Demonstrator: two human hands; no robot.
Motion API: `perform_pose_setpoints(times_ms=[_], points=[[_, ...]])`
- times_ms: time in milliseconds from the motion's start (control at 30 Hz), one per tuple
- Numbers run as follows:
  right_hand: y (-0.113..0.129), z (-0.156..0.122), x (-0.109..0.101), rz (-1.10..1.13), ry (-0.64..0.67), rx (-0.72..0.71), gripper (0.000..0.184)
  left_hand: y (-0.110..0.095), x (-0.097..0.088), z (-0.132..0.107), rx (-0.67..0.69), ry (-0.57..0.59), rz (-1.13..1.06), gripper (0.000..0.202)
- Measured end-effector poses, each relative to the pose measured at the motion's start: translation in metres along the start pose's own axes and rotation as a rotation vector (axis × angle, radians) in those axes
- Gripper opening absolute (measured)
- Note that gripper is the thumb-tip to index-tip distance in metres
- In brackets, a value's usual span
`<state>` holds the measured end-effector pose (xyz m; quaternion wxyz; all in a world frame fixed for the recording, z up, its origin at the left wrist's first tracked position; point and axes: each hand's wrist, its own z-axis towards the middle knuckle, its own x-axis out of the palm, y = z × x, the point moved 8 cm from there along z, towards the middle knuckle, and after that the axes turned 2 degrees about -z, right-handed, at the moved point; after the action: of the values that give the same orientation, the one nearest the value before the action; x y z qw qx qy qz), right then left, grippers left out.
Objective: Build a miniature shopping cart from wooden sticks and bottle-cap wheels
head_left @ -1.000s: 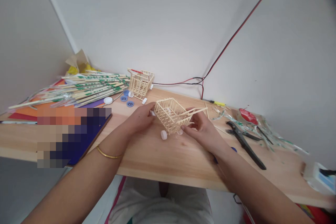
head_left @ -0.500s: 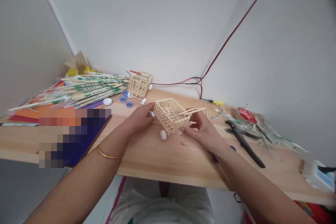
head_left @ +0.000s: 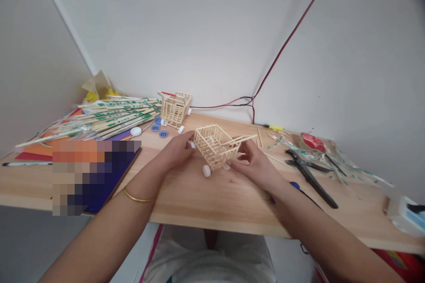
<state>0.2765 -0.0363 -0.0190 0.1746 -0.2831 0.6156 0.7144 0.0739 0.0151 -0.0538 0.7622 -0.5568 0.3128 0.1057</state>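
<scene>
A small cart built of pale wooden sticks [head_left: 214,145], with white cap wheels, stands on the wooden table [head_left: 212,199] in the middle. My left hand [head_left: 177,151] grips its left end with curled fingers. My right hand [head_left: 254,163] is closed on its right end, where a long stick handle juts out. A second stick cart [head_left: 175,108] sits farther back by the wall.
A heap of wrapped chopsticks [head_left: 109,115] on coloured paper fills the back left, with blue and white bottle caps [head_left: 159,130] beside it. Black pliers [head_left: 310,177] and torn wrappers lie at the right. A red and black wire [head_left: 252,101] runs along the wall.
Both hands keep hold of the cart, which has barely moved. The view has shifted slightly.
</scene>
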Motion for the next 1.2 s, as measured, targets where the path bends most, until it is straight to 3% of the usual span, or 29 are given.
perform_pose_setpoints(times_ms=[333,700,933,1067,1200], points=[[0.0,0.002,0.005,0.028,-0.005,0.03,0.043,-0.002,-0.001,-0.001,-0.019,0.002,-0.01,0.04],[0.0,0.002,0.005,0.031,0.023,0.012,0.044,-0.005,0.0,-0.001,-0.002,0.017,-0.008,0.036],[-0.014,-0.004,0.002,0.009,0.065,0.026,0.054,-0.006,0.0,-0.002,-0.018,0.014,-0.011,0.041],[-0.015,-0.009,-0.011,-0.026,-0.025,-0.006,0.06,-0.004,-0.003,-0.004,-0.064,-0.005,-0.005,0.047],[0.012,-0.015,-0.034,-0.129,-0.213,-0.181,0.067,-0.007,-0.006,-0.005,-0.093,-0.028,-0.033,0.051]])
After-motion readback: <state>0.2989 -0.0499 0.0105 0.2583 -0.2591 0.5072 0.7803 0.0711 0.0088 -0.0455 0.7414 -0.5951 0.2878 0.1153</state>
